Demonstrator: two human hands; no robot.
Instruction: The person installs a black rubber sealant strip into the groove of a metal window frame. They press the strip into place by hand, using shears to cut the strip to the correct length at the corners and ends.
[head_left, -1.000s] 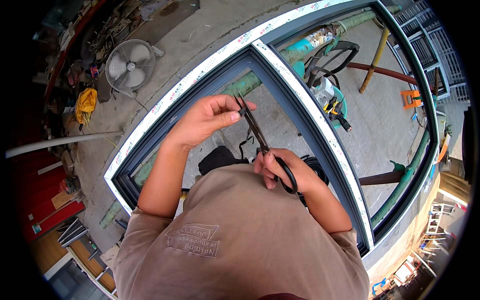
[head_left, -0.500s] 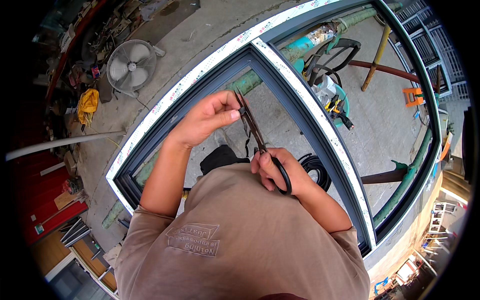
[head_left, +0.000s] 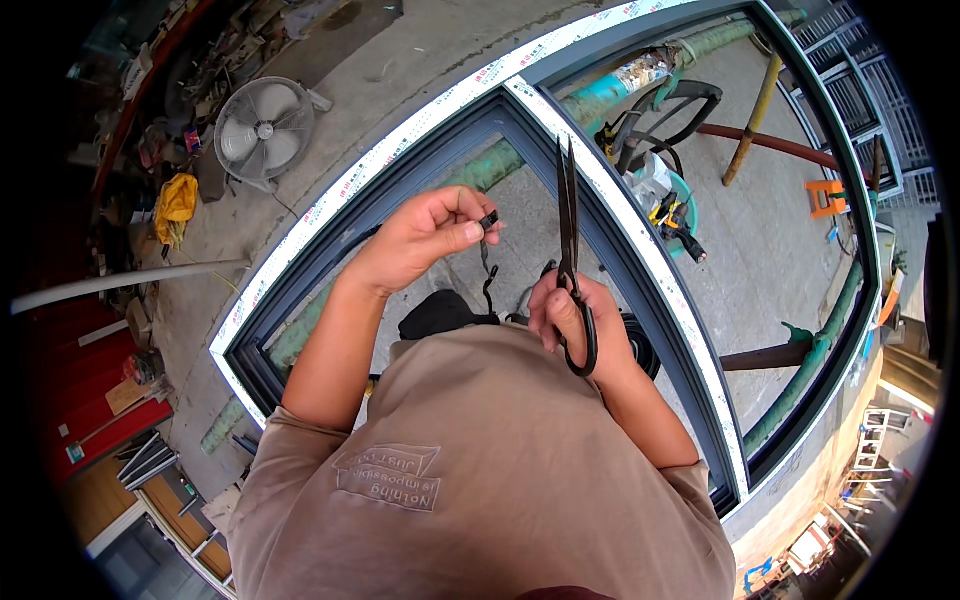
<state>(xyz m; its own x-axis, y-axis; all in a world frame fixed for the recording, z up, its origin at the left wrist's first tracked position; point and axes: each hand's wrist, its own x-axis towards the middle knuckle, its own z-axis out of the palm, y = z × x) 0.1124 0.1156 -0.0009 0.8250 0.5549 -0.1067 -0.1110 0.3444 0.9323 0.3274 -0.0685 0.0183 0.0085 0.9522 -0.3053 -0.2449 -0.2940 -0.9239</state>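
In the head view, the left hand (head_left: 430,238) had its fingers pinched on one end of a thin black strip (head_left: 489,284), whose crooked length dangled over the frame opening. The right hand (head_left: 588,322), to its right, had its fingers closed around the black loop handles of dark scissors (head_left: 568,222); their long, slim blades pointed away from the body, slightly parted at the tips, well apart from the strip. Below spread a large dark grey frame (head_left: 519,92), faced with printed white film, with a green pipe (head_left: 492,167) beneath. Beyond it, a grey fan (head_left: 264,131) stood on the concrete floor (head_left: 365,70); a turquoise basket (head_left: 688,196) and an orange stool (head_left: 826,199) showed through the right opening.
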